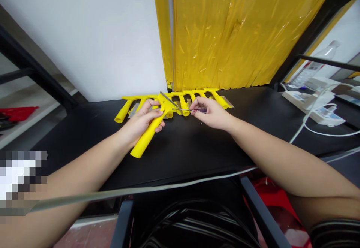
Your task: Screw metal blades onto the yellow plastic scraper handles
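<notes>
1. Clock face centred on the scraper [147, 138] in hand: it's up over the black table [180, 150], blade end aimed at 1, handle end at 7.
2. Left hand [140, 120] has it gripped round the upper handle, fingers wrapped, just short of the head.
3. Right hand [211, 113] sits at 3, pinching a screwdriver [183, 109] by its purple handle. The shaft points at 9, and its tip looks like it's touching the scraper's head. Can't really tell what the tip is seated in.
4. Row of yellow scrapers [183, 103] lies right behind both hands, roughly 11 to 2, partly hidden by them.
5. Way off at 3: white boxes [323, 115] and a cable [305, 120]. Bottle [312, 67] at 2.
</notes>
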A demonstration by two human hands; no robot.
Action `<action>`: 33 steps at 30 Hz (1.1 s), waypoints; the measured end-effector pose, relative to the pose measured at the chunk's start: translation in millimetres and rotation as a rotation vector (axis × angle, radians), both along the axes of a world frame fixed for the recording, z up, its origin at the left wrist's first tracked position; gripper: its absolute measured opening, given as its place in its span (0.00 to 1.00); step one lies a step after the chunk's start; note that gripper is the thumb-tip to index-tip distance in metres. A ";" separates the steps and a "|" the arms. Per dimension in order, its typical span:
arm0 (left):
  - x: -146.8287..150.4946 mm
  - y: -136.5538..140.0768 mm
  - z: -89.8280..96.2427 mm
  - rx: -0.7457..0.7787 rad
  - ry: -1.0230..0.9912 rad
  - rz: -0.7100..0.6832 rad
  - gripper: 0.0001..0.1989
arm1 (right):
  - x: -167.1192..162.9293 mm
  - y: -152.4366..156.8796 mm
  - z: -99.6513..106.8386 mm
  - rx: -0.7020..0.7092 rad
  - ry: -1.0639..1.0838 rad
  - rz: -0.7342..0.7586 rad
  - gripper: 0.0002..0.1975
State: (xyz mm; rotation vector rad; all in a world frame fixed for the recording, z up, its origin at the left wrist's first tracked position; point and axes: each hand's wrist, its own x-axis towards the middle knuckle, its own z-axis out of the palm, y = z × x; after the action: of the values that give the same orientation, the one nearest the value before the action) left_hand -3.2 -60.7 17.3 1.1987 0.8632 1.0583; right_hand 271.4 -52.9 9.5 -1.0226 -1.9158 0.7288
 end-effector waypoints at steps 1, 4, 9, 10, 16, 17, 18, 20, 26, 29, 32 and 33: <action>0.4 0.2 -0.3 0.006 -0.007 0.005 0.22 | 0.3 0.0 0.3 0.037 -0.020 -0.022 0.05; 1.0 0.7 -0.6 0.029 -0.029 0.021 0.22 | 0.6 -0.5 1.4 0.105 -0.051 -0.081 0.05; 2.2 -4.3 3.4 0.052 -0.028 0.036 0.22 | -1.8 0.4 0.4 -0.009 -0.008 -0.062 0.07; 3.1 -6.3 4.7 0.058 -0.021 0.039 0.21 | -2.6 0.9 -0.4 -0.023 -0.022 -0.073 0.08; 9.1 -13.7 7.3 0.104 0.018 0.048 0.22 | -6.5 1.4 -6.6 -0.082 -0.030 -0.123 0.09; 9.2 -13.6 6.7 0.114 0.019 0.051 0.22 | -6.4 0.6 -6.8 -0.077 -0.035 -0.119 0.08; 9.0 -13.3 6.2 0.124 0.019 0.054 0.22 | -6.0 -0.4 -6.5 -0.070 -0.046 -0.116 0.09; 8.5 -12.9 5.7 0.143 0.022 0.060 0.22 | -4.5 -2.1 -4.7 -0.061 -0.070 -0.119 0.11; 10.6 -16.6 9.0 0.171 0.046 0.077 0.21 | 0.1 2.4 2.0 -0.020 -0.097 -0.108 0.09; 11.8 -17.9 9.6 0.181 0.054 0.079 0.21 | -0.6 5.1 0.8 0.012 -0.153 -0.079 0.14; 11.3 -16.7 9.1 0.189 0.054 0.090 0.21 | -2.3 2.7 -1.5 -0.015 -0.133 -0.082 0.13; 10.9 -16.1 8.9 0.189 0.052 0.095 0.21 | -2.5 1.4 -1.8 -0.029 -0.117 -0.080 0.11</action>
State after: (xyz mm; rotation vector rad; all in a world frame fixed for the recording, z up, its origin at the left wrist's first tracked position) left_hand 7.7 -76.9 26.2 1.3588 0.8826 1.2112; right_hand 268.9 -51.5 7.6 -1.1760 -1.9562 0.6655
